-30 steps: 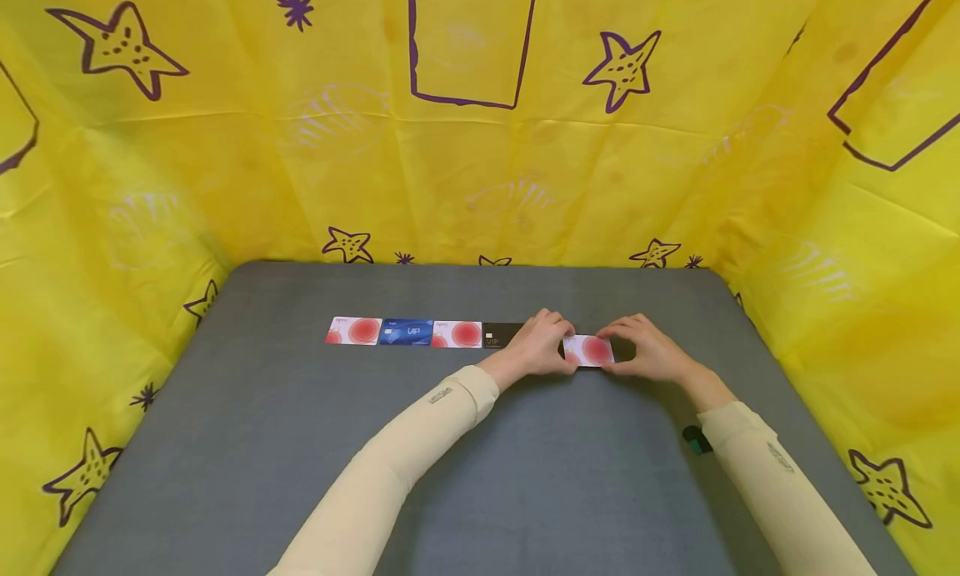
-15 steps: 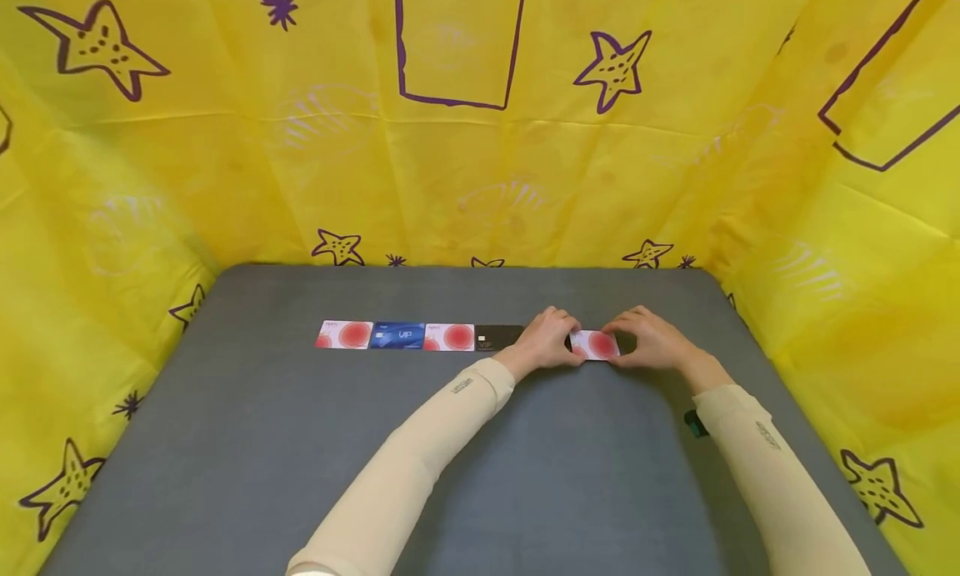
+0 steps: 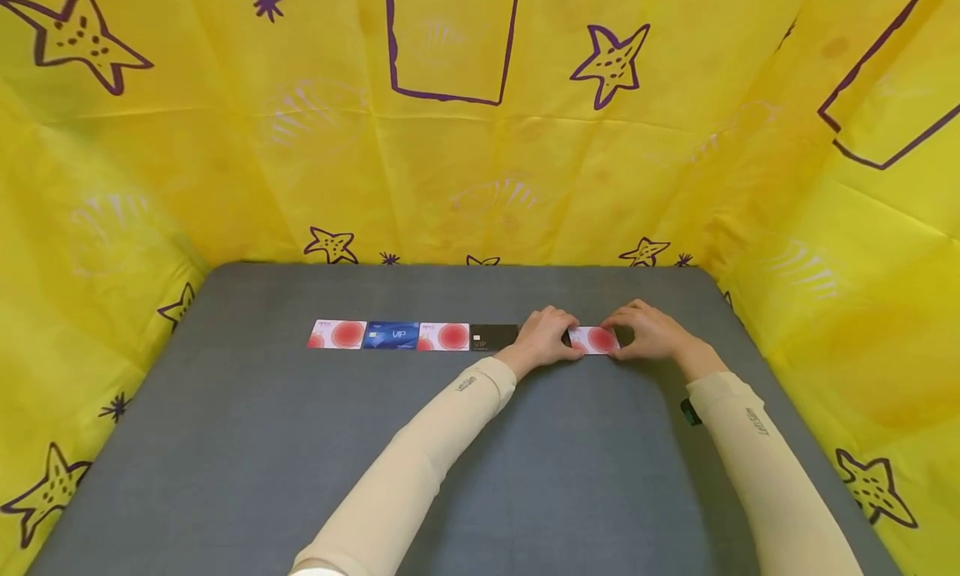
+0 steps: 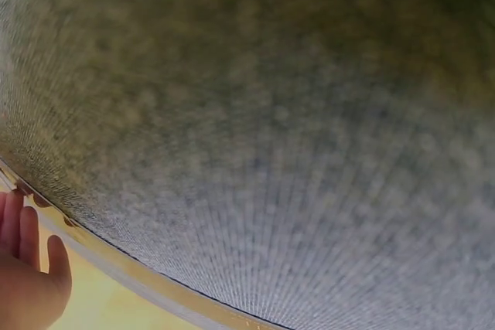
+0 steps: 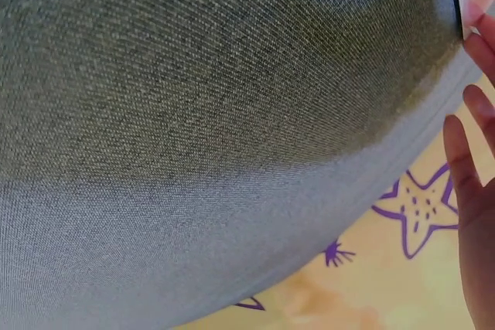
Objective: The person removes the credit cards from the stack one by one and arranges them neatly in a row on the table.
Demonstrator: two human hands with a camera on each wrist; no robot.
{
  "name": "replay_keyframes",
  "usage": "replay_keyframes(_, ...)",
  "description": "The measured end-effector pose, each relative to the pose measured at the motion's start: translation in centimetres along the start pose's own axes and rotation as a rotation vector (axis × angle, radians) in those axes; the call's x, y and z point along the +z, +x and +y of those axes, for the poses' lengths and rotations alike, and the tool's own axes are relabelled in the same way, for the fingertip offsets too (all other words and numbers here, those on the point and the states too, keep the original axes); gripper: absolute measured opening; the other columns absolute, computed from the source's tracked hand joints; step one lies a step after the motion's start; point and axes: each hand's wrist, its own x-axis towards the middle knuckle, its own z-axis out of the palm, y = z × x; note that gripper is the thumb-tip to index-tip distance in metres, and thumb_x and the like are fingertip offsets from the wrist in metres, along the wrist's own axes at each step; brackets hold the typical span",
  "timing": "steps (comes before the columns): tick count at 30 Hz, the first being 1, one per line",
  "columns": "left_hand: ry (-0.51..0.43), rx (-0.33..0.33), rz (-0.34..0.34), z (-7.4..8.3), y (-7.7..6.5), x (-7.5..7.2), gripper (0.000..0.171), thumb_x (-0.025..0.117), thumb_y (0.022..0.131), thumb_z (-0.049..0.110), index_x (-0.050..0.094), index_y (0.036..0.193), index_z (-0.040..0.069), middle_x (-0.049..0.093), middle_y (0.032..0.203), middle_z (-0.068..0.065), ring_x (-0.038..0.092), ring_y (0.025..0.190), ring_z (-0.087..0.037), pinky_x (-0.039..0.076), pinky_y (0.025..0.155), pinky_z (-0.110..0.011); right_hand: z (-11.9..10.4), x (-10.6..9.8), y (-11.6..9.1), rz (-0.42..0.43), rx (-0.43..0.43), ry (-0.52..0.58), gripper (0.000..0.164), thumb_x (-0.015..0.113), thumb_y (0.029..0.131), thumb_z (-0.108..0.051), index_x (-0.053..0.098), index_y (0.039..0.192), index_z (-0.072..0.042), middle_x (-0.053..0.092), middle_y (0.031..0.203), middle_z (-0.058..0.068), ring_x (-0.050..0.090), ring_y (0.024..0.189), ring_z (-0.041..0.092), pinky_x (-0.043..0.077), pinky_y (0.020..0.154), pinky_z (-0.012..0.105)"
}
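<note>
In the head view a white card with red circles (image 3: pixel 594 340) lies between the two hands, right of a row of cards. My left hand (image 3: pixel 542 337) pinches its left edge with thumb and fingers. On its right edge, the thumb and fingers of my right hand (image 3: pixel 651 330) hold it. A black VIP card (image 3: pixel 493 338) runs partly behind the left hand. Left of that come a white and red card (image 3: pixel 444 337), a blue VIP card (image 3: pixel 392 335) and another white and red card (image 3: pixel 337 334). The right wrist view catches a corner of the held card (image 5: pixel 473 5).
A grey cloth-covered table (image 3: pixel 300 443) carries the cards. Yellow curtains (image 3: pixel 450 159) with purple starfish drawings enclose its back and sides. A small dark item (image 3: pixel 690 412) shows beside the right forearm.
Both hands have shifted the held card slightly away, bringing it level with the row. The head view has swung a little to the right.
</note>
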Motion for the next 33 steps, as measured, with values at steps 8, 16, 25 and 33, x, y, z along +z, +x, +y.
replay_keyframes(8, -0.030, -0.014, -0.025, 0.1, 0.1, -0.1, 0.049, 0.071, 0.086, 0.047, 0.067, 0.123, 0.016, 0.065, 0.118, 0.001, 0.054, 0.109, -0.017, 0.043, 0.096, -0.035, 0.0, -0.6, 0.1, -0.037, 0.009, 0.028, 0.043, 0.082, 0.077, -0.022, 0.070, 0.115, -0.007, 0.066, 0.114, 0.009, 0.049, 0.103, 0.030, 0.042, 0.089, 0.051)
replay_keyframes(16, -0.026, 0.000, -0.022, 0.4, -0.2, 0.0, 0.048, 0.069, 0.088, 0.045, 0.065, 0.125, 0.014, 0.063, 0.122, 0.000, 0.055, 0.111, -0.018, 0.042, 0.097, -0.033, 0.4, -0.4, -0.3, -0.048, 0.025, 0.042, 0.044, 0.079, 0.081, -0.027, 0.068, 0.119, -0.007, 0.063, 0.118, 0.012, 0.051, 0.106, 0.033, 0.041, 0.092, 0.054)
replay_keyframes(25, -0.018, -0.013, -0.024, 1.0, -0.7, -0.4, 0.050, 0.070, 0.088, 0.043, 0.063, 0.128, 0.013, 0.063, 0.123, -0.001, 0.056, 0.111, -0.019, 0.044, 0.095, -0.032, 0.4, -0.1, -0.5, -0.027, 0.033, 0.084, 0.043, 0.079, 0.080, -0.024, 0.067, 0.117, -0.006, 0.064, 0.118, 0.012, 0.052, 0.105, 0.033, 0.039, 0.093, 0.054)
replay_keyframes(33, 0.025, -0.011, -0.035, 1.0, -0.7, -0.1, 0.055, 0.068, 0.090, 0.044, 0.059, 0.133, 0.012, 0.062, 0.127, -0.002, 0.056, 0.114, -0.020, 0.044, 0.097, -0.033, 0.0, 0.4, -0.7, -0.016, 0.058, 0.101, 0.045, 0.077, 0.081, -0.021, 0.064, 0.120, -0.002, 0.062, 0.120, 0.015, 0.052, 0.106, 0.034, 0.039, 0.094, 0.054)
